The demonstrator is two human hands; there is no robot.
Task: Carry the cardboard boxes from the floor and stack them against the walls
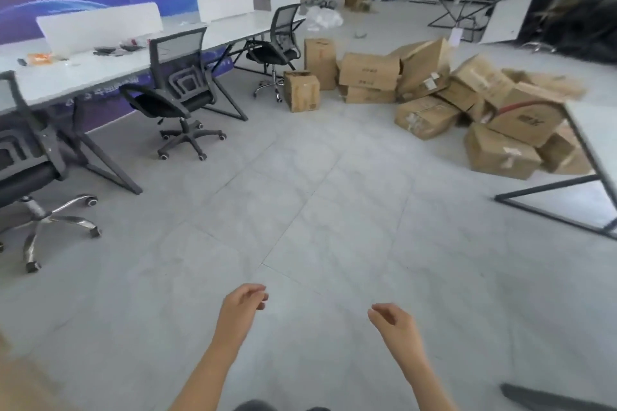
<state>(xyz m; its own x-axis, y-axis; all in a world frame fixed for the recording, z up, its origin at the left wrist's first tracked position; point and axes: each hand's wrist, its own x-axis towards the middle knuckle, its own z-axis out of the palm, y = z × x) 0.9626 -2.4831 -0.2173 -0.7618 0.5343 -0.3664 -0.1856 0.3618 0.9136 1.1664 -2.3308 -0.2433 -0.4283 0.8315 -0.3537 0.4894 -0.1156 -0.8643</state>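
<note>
A heap of several brown cardboard boxes (430, 90) lies on the grey tile floor across the room, from a small upright box (301, 91) on the left to a taped box (502, 153) at the right front. My left hand (243, 305) and my right hand (390, 319) hang low in front of me, far from the boxes. Both hands have loosely curled fingers and hold nothing.
A long white desk (110, 67) with black mesh office chairs (177, 87) runs along the left by a blue banner wall. A white table on a black frame (591, 157) juts in at the right. More furniture and dark clutter (567, 20) fill the far right.
</note>
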